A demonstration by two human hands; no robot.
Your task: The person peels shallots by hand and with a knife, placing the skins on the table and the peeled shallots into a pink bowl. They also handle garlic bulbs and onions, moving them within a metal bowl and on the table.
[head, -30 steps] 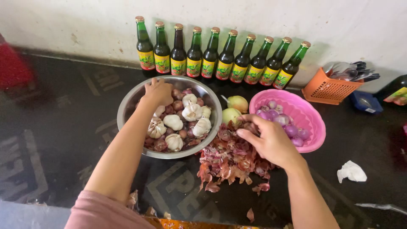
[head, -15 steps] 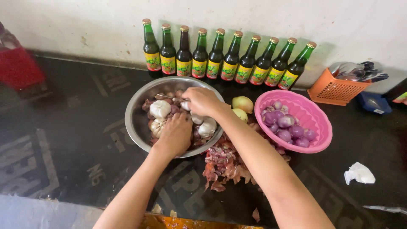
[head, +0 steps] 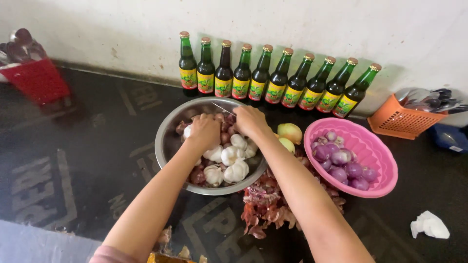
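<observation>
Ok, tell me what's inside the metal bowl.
The metal bowl holds white garlic bulbs mixed with unpeeled reddish shallots. The left hand and right hand reach in, the right with a thin blade. Whatever lies beneath the hands is hidden.

A dark, glossy tabletop with faint pale lettering runs back to a whitish, stained plaster wall. Soft light falls evenly, throwing short shadows on the wall. At the lower left edge lies a paler strip, perhaps the floor
</observation>
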